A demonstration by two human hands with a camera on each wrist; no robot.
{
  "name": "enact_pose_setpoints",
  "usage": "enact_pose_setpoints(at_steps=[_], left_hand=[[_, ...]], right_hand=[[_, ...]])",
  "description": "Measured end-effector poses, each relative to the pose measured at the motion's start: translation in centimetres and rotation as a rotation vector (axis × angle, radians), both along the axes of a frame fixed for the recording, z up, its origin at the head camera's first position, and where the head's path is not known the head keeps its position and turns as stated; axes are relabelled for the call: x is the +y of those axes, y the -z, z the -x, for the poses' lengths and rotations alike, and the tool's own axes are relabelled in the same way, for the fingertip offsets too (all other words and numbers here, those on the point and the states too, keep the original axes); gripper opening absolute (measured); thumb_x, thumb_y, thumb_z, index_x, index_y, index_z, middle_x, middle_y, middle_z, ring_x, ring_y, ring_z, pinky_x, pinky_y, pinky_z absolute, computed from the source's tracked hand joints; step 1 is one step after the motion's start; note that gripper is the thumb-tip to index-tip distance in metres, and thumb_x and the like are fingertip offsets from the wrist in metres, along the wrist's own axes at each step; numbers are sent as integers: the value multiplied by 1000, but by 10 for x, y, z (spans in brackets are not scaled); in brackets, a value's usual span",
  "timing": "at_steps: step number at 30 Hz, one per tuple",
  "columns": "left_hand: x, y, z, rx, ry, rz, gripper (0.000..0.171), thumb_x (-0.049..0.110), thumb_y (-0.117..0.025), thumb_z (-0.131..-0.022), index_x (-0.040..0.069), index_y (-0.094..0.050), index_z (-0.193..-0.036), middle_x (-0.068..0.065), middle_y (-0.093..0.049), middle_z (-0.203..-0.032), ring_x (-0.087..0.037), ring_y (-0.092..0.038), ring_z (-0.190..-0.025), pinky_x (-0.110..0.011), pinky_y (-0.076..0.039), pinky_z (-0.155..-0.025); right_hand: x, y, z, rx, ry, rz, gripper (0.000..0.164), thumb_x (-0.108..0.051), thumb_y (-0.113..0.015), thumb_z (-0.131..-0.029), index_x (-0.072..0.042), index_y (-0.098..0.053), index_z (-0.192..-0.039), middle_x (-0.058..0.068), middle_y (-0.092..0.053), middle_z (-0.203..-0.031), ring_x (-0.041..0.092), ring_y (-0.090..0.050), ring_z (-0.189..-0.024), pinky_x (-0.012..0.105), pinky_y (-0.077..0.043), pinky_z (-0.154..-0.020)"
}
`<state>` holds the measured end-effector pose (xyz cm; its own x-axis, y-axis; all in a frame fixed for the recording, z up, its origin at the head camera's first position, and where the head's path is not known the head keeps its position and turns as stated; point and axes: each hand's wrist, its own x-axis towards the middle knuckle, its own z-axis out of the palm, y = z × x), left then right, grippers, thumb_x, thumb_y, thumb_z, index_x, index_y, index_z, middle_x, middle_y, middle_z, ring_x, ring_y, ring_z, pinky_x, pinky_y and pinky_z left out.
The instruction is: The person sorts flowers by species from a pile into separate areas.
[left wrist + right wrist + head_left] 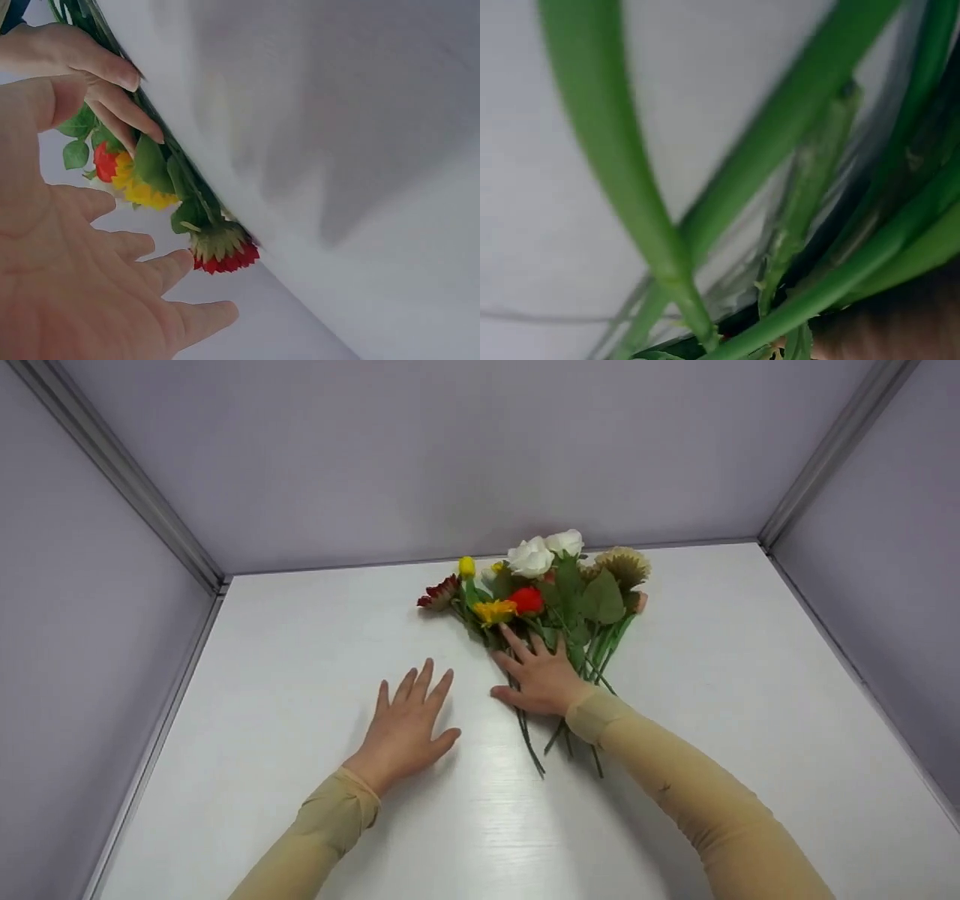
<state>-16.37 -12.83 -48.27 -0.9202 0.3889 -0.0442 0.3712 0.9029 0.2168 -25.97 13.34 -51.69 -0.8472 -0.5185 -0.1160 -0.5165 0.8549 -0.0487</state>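
Note:
A loose bunch of flowers lies on the white table toward its back edge. It holds white roses (531,557), a red bloom (527,601), an orange-yellow flower (495,612), a dark red flower (439,593), a cream flower (624,566) and broad green leaves (602,598). My right hand (541,681) rests on the stems just below the blooms, fingers spread. Green stems (596,127) fill the right wrist view at close range, with a blurred bit of that hand in the lower right corner. My left hand (405,731) hovers left of the bunch, palm down, fingers spread, holding nothing.
The white table (300,660) carries the bunch, whose thin stem ends (540,769) point toward the front. Pale panels (465,457) enclose the table at the back and both sides, joined by grey metal posts (832,450) at the corners.

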Motion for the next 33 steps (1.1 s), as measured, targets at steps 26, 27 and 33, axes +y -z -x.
enact_pose_setpoints(at_steps=[26, 27, 33], left_hand=[[60, 14, -15, 30, 259, -5, 85, 61, -56, -99, 27, -17, -166, -8, -8, -171, -32, -15, -155, -66, -11, -119], [65, 14, -15, 37, 261, -2, 85, 61, -55, -99, 28, -16, -166, -8, -8, -172, -32, -15, -155, -66, -10, -119], [85, 16, -13, 51, 262, 24, 85, 65, -53, -98, 29, -15, -166, -7, -8, -172, -31, -15, -155, -66, -11, -120]], right_hand=[[134, 3, 0, -160, 308, 82, 72, -61, -25, -108, -22, -9, -166, 19, 1, -170, 55, -3, -150, 82, 4, -107], [141, 2, 0, -151, 311, 79, 72, -61, -25, -108, -21, -10, -166, 20, 1, -170, 56, -3, -149, 83, 5, -106], [178, 0, -3, -135, 330, 75, 74, -62, -26, -107, -21, -10, -166, 20, -1, -170, 57, -3, -149, 86, 6, -103]])
